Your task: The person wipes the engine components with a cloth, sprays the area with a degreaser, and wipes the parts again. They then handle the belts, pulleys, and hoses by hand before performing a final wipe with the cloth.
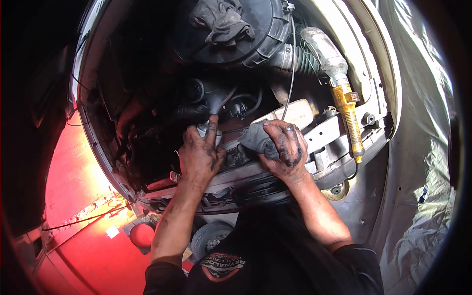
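Observation:
My left hand point(199, 152) is wrapped round a spray can point(202, 130), with the index finger on its top. A pale mist point(216, 101) fans out from the can over the dark engine parts. Most of the can is hidden by the hand. To the right, my right hand point(290, 150) grips a bunched grey rag point(256, 136) above the front crossmember of the engine bay. Both hands are smeared with black grease.
A work lamp with a yellow handle point(350, 120) lies along the bay's right side. At the back, another grey rag point(221, 22) rests on a round black air filter housing point(258, 42). A pale reservoir point(297, 114) sits beyond my right hand. A thin cable point(293, 64) crosses the bay.

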A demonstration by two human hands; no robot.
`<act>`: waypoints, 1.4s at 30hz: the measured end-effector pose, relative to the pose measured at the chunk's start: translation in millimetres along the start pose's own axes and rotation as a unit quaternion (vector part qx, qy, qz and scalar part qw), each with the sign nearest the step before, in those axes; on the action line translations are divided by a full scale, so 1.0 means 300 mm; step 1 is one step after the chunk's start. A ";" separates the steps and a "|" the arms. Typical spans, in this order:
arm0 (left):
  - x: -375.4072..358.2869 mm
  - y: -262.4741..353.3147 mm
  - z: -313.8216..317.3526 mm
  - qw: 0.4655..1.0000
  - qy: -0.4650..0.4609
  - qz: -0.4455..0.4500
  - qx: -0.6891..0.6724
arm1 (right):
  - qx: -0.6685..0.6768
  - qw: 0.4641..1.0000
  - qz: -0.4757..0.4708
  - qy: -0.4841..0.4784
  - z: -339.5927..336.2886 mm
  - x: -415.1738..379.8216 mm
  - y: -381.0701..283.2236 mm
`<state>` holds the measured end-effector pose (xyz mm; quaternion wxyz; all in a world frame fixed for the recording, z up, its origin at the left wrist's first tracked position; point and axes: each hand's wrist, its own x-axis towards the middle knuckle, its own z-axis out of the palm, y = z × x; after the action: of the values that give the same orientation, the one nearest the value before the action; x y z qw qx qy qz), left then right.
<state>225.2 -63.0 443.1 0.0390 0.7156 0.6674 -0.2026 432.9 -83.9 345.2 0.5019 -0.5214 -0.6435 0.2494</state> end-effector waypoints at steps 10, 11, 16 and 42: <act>0.018 -0.034 -0.025 0.999 0.035 0.005 -0.031 | 0.003 0.998 -0.011 0.056 0.005 -0.018 0.007; 0.022 -0.029 -0.038 0.999 0.002 -0.017 -0.037 | 0.012 0.998 -0.010 0.066 0.003 -0.017 0.006; 0.031 -0.040 -0.051 0.991 -0.002 -0.060 -0.116 | 0.021 0.993 -0.036 0.108 0.022 -0.047 0.036; 0.290 -0.053 -0.183 0.996 0.009 -0.053 -0.072 | 0.008 0.993 -0.023 0.113 0.017 -0.028 0.018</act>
<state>225.2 38.2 466.9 0.0739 0.6765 0.7174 -0.1494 430.0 -88.9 335.6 0.5816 -0.5270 -0.5923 0.1822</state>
